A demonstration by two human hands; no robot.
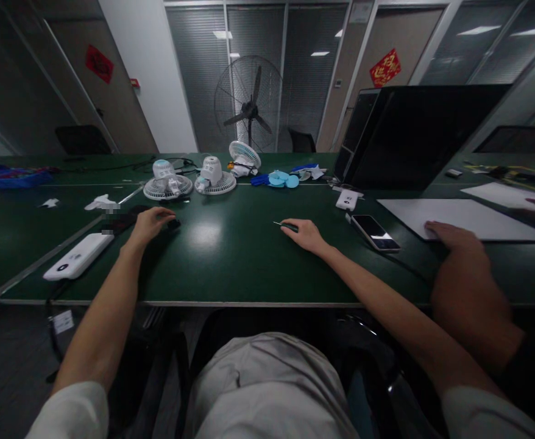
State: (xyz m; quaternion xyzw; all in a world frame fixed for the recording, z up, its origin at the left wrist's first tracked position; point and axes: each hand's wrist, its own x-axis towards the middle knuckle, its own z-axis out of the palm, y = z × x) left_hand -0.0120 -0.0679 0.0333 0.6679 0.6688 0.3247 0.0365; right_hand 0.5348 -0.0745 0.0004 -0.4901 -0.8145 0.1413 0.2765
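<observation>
Low over the left side of the green table, my left hand [149, 224] has its fingers bent and drawn together at a small black object [173, 224]. What kind of object that is, I cannot make out. My right hand [308, 235] rests on the table right of the middle, its fingers closed round the dark handle of a small screwdriver [289, 227]. The thin metal shaft points left. Beyond my hands stand white fan parts: one round grille with a motor housing [167, 183], another like it [213, 178], and a tilted fan head [244, 157].
Light-blue fan blades [283, 178] lie at the back. A white power bank [79, 256] with a cable is at left. At right are a phone [375, 233], a white device [347, 200], a black monitor [414, 137] and a white board [459, 219] under another person's hand [450, 235].
</observation>
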